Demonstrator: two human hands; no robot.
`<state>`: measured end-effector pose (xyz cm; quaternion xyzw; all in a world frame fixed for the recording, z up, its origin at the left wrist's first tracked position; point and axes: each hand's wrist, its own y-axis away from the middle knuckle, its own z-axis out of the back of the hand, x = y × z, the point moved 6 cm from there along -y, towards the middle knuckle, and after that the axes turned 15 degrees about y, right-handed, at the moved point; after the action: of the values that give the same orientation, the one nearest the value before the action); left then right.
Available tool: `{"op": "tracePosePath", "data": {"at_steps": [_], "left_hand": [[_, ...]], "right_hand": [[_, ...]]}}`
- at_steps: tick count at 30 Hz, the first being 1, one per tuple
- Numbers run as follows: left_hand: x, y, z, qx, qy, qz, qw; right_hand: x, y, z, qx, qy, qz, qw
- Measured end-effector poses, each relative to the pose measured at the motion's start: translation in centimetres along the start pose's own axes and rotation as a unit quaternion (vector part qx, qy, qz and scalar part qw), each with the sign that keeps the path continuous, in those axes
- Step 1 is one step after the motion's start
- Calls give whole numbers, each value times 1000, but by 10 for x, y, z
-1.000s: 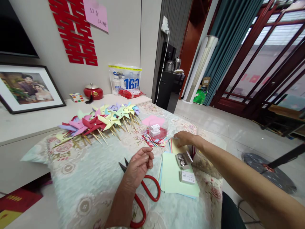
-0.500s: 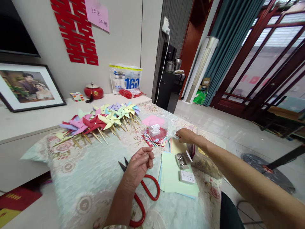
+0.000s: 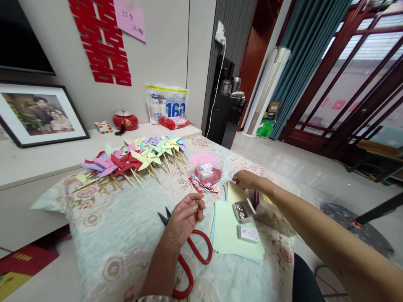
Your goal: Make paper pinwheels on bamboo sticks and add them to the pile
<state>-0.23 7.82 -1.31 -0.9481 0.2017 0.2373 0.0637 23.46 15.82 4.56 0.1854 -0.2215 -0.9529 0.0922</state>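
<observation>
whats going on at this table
A person is at a table with a flowered cloth. The left hand is curled, fingertips pinched together, just over red-handled scissors. The right hand reaches to the far edge of a stack of coloured paper, near a clear tub. A small open box of shiny metal bits sits on the paper. Paper pinwheels lie in a row further back.

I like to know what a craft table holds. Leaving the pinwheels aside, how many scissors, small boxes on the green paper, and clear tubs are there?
Red scissors: 1
Small boxes on the green paper: 2 (open box, closed box)
Clear round tub: 1
Total: 4
</observation>
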Motion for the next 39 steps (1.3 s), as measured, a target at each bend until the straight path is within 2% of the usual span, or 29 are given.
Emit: {"op": "tracePosePath", "data": {"at_steps": [8, 14, 21, 26, 39], "left_hand": [[0, 1, 0, -4, -3, 2, 1000], [0, 1, -1, -1, -2, 2, 1000], [1, 0, 0, -7, 1, 3, 1000], [1, 0, 0, -7, -4, 3, 1000], [2, 0, 0, -6, -2, 7, 1000]], "right_hand": [[-3, -1, -2, -5, -50, -15, 999], [-3, -6, -8, 20, -69, -10, 997], [-9, -13, -11, 8, -26, -16, 1000], [-14, -16, -18, 35, 5, -22, 999], [-19, -18, -17, 46, 0, -38, 998]]}}
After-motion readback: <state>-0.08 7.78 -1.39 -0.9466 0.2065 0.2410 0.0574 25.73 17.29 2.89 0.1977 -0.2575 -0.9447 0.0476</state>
